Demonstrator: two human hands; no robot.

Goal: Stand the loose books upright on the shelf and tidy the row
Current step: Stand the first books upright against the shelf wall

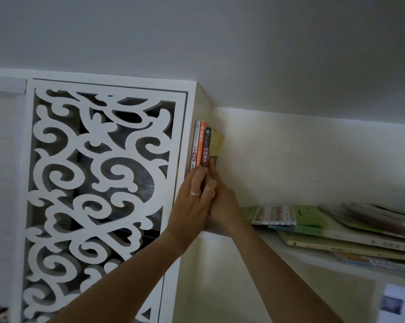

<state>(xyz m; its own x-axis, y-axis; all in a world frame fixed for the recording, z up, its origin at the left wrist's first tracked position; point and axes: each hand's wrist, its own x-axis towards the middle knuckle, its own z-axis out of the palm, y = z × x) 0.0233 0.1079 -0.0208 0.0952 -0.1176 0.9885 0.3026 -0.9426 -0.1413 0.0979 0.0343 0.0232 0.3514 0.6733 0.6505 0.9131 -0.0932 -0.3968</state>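
Three upright books are standing at the middle of the frame, tight against the shelf's left wall: a white-spined book (pixel 195 148), an orange book (pixel 201 145) and a dark-spined book (pixel 206 150) with a yellowish cover facing right. Two hands are meeting at their lower ends. Left hand (pixel 192 201), wearing a ring (pixel 195 193), is lying with straight fingers flat over the spines, pressing them. Right hand (pixel 222 201) is pressing against the yellowish cover from the right, fingers extended along it; whether its thumb is curling round the book cannot be told. Both hands are hiding the bottoms of the books and where they meet the shelf (pixel 290 250).

One loose pile of books (pixel 336 227) is lying flat at the lower right, green and pale covers overlapping; its count is hard to make out, and the frame edge is cutting it off.

One white fretwork panel (pixel 99 190) with scroll cut-outs is filling the left side, dim shapes behind it unclear. White wall is backing the shelf, with grey ceiling above. Something blurred is showing at the lower right corner.
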